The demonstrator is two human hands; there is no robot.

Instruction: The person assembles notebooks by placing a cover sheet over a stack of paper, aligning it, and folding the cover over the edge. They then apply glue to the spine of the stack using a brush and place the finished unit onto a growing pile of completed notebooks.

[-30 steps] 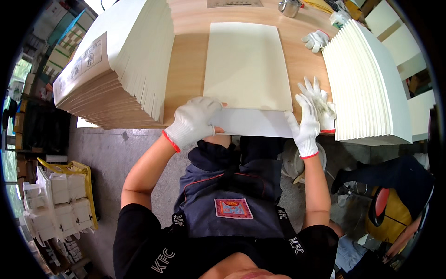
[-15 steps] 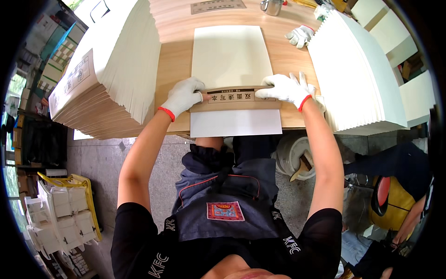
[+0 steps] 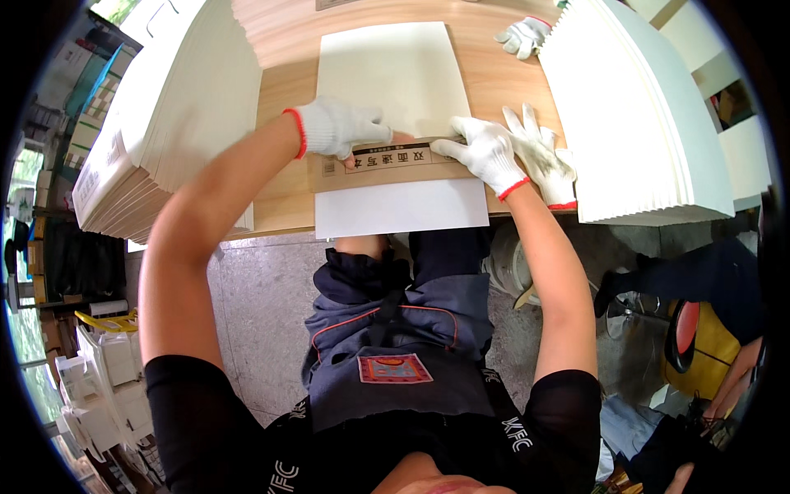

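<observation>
While the brown band (image 3: 395, 173) lies across the cream sheet (image 3: 387, 70), the left hand (image 3: 341, 129) touches its far edge and the right hand (image 3: 487, 154) its right end, apparently aligning it; pinching, I cannot tell. Keeping it straight seems called for.

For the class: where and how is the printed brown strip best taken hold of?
Probably pinched at its two short ends, coming in from left and right at once: the brown strip is long and narrow and lies crosswise over the pale paper.
</observation>
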